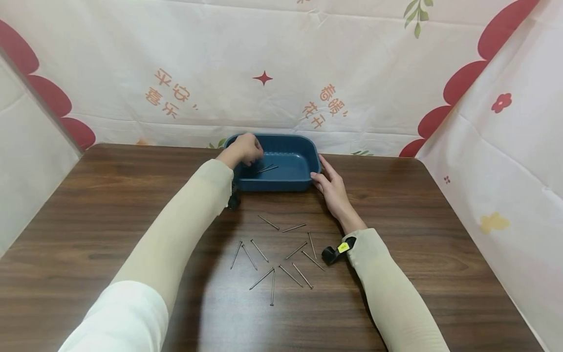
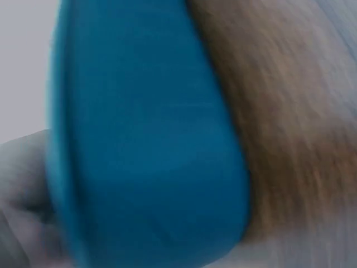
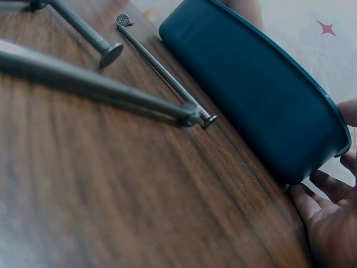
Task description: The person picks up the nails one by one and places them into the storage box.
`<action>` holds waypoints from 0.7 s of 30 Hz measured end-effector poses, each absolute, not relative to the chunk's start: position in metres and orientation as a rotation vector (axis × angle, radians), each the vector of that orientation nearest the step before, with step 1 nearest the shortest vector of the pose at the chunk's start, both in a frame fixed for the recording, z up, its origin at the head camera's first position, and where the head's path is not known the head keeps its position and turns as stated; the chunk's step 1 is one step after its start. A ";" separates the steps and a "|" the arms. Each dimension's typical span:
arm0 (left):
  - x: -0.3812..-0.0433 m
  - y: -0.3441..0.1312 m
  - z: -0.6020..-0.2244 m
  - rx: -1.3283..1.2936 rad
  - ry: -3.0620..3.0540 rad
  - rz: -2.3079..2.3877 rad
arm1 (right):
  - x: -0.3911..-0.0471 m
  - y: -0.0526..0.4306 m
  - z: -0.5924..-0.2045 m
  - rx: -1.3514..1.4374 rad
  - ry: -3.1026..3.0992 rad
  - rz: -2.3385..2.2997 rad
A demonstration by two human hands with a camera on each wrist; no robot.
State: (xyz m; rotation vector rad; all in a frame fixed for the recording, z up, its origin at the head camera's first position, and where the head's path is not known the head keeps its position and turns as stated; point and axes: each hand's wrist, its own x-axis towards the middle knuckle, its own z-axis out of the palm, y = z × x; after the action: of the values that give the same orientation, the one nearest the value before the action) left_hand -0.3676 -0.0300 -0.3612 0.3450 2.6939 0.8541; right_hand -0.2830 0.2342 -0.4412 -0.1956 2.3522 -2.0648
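Note:
A blue plastic tray with raised walls stands at the back of the table, and a few nails lie on its floor. My left hand is over the tray's left end, fingers bent downward; whether anything is between them is hidden, and the left wrist view is blurred. With my right hand I hold the tray's right end, the thumb at the rim and the fingers against the outer wall, as the right wrist view also shows. In front of the tray, several loose steel nails are scattered on the table.
The brown wood-grain table runs back to a printed cloth hanging close behind the tray. A black wrist camera on my right wrist sits low beside the scattered nails.

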 end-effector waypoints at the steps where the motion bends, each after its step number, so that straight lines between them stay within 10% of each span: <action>1: -0.367 -0.032 -0.358 0.367 2.705 0.871 | -0.283 0.234 -0.441 -0.193 2.352 -2.063; 21: -0.300 -0.057 -0.300 0.791 2.686 1.019 | -0.284 0.233 -0.440 -0.171 2.337 -2.054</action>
State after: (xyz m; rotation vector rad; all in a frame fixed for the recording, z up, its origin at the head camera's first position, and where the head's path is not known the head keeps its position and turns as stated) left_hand -0.3001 -0.0571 -0.2996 0.7911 2.6863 1.0185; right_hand -0.2835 0.2328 -0.4404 -0.1712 2.3366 -2.0542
